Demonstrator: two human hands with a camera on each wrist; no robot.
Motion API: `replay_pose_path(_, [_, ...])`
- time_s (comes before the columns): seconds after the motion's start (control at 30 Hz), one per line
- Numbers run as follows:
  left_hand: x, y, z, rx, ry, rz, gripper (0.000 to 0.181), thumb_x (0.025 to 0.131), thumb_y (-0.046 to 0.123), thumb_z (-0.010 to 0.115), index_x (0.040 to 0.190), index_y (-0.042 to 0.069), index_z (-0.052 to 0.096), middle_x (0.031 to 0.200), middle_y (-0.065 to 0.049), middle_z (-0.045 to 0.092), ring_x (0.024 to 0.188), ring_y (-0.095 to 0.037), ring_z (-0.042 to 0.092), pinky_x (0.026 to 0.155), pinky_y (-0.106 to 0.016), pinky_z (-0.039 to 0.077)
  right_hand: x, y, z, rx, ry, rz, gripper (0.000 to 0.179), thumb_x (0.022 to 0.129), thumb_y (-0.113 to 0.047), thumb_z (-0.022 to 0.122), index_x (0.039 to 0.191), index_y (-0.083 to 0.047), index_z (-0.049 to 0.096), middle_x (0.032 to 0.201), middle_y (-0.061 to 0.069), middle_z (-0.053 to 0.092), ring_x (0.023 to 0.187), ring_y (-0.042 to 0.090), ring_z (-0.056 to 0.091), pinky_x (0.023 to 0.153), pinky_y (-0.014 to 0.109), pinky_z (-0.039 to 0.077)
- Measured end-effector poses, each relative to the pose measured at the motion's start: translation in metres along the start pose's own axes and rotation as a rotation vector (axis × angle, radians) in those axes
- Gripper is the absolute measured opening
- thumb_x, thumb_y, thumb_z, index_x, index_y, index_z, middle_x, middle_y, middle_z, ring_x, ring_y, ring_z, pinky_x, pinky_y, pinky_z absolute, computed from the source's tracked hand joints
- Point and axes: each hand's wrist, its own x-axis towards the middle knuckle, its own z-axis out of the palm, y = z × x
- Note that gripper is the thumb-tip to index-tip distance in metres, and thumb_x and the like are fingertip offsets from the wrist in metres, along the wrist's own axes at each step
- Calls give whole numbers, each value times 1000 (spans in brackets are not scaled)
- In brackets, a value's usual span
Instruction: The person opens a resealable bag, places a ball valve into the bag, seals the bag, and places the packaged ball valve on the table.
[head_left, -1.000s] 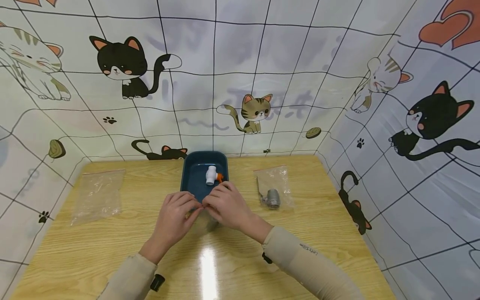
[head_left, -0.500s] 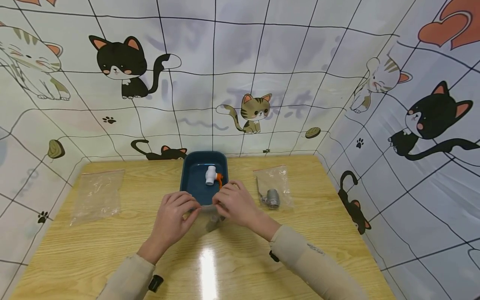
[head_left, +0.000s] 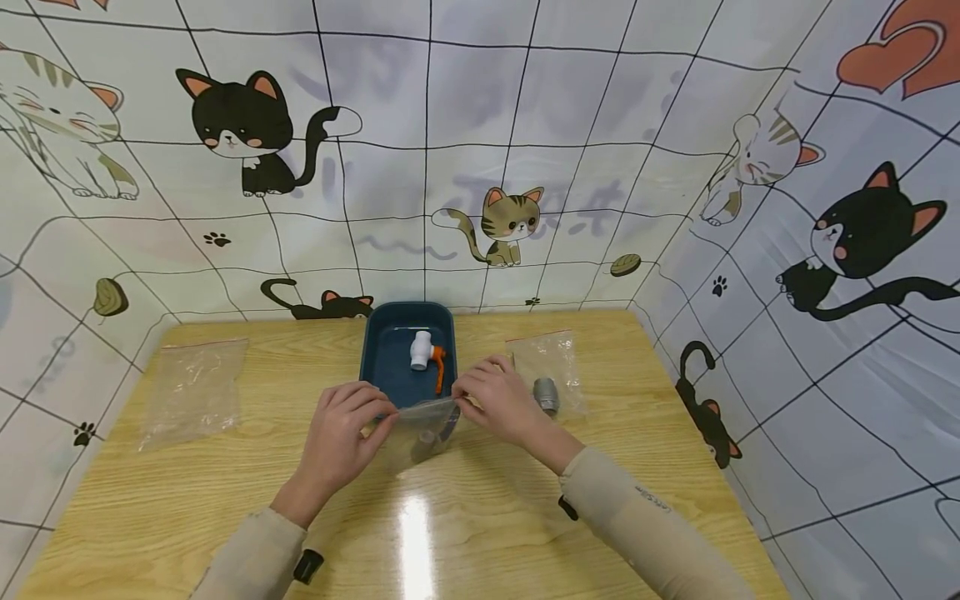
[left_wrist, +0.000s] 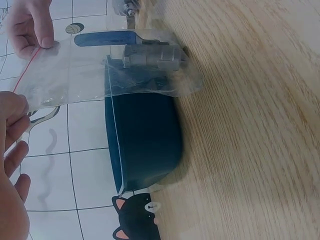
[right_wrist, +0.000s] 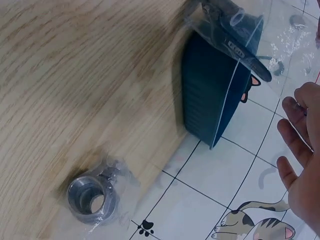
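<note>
A clear zip bag with a red seal line hangs between the two hands, in front of the tray. My left hand pinches its top edge at one end, and my right hand pinches the other end. Inside the bag lies a ball valve with a grey body and a blue lever, low in the bag. Behind it stands a dark blue tray holding a white ball valve with an orange lever.
To the right lies another clear bag with a grey metal valve in it, partly behind the right hand. A flat clear bag lies at the left of the wooden table. A cat-print sheet hangs behind.
My right hand has moved to the right, away from the left hand, so the bag's top edge is spread between them. The orange lever has come into full view. My left hand has hardly moved.
</note>
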Motion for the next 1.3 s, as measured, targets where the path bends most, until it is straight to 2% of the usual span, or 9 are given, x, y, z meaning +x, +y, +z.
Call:
replay_pose_path(0.2, [-1, -2, -3, -1, -6, -12, 9, 78, 17, 80, 83, 18, 74, 91, 1, 71, 98, -23, 61, 86, -45, 43, -1, 6, 1, 1, -6, 18, 3, 93, -26, 67, 96, -25, 66, 96, -10, 69, 101, 11, 63, 100, 39, 42])
replay_pose_path(0.43, [-1, -2, -3, -6, -12, -9, 8, 78, 18, 80, 84, 18, 74, 92, 2, 71, 98, -22, 61, 86, -44, 44, -2, 7, 3, 8, 12, 3, 4, 93, -24, 68, 96, -23, 65, 95, -8, 68, 98, 12, 63, 97, 38, 42])
replay_pose_path(0.67, [-2, -1, -3, -21, -16, -11, 9, 78, 16, 80, 84, 18, 74, 91, 2, 70, 96, -22, 61, 85, -43, 43, -4, 6, 6, 95, -41, 48, 9, 94, -26, 66, 102, -22, 63, 100, -8, 69, 102, 14, 63, 96, 38, 45])
replay_pose_path(0.77, [-2, -2, -3, -38, -14, -10, 12, 77, 13, 81, 85, 18, 74, 91, 3, 69, 95, -21, 60, 84, -42, 43, -4, 6, 12, 197, -112, 95, 18, 94, -30, 65, 110, -21, 63, 106, -6, 70, 106, 15, 64, 98, 39, 47])
replay_pose_path(0.87, [-3, -2, -2, -50, -14, -7, 13, 76, 12, 81, 86, 18, 74, 91, 4, 69, 94, -20, 60, 82, -41, 42, -5, 6, 20, 363, -201, 164, 27, 95, -31, 64, 119, -20, 62, 115, -4, 68, 109, 15, 64, 97, 37, 49])
replay_pose_path(0.97, [-4, -2, -2, -59, -23, -12, 13, 77, 13, 81, 87, 19, 74, 92, 4, 69, 95, -19, 59, 82, -40, 42, -8, 5, 29, 558, -265, 229, 29, 95, -29, 63, 122, -18, 62, 119, -2, 67, 112, 16, 62, 96, 37, 50])
replay_pose_path(1.13, [-6, -3, -3, -63, -42, -40, 10, 80, 16, 79, 87, 20, 74, 93, 5, 69, 97, -19, 59, 86, -40, 42, -15, 3, 43, 846, -256, 280, 24, 95, -21, 63, 118, -17, 65, 116, 0, 68, 108, 17, 63, 94, 37, 51])
replay_pose_path(1.3, [-6, -4, -4, -46, -27, -40, 10, 78, 16, 80, 86, 19, 74, 91, 4, 69, 95, -20, 61, 85, -42, 43, -21, -2, 55, 965, -217, 327, 26, 97, -22, 61, 121, -16, 64, 118, 3, 68, 108, 17, 65, 90, 27, 53])
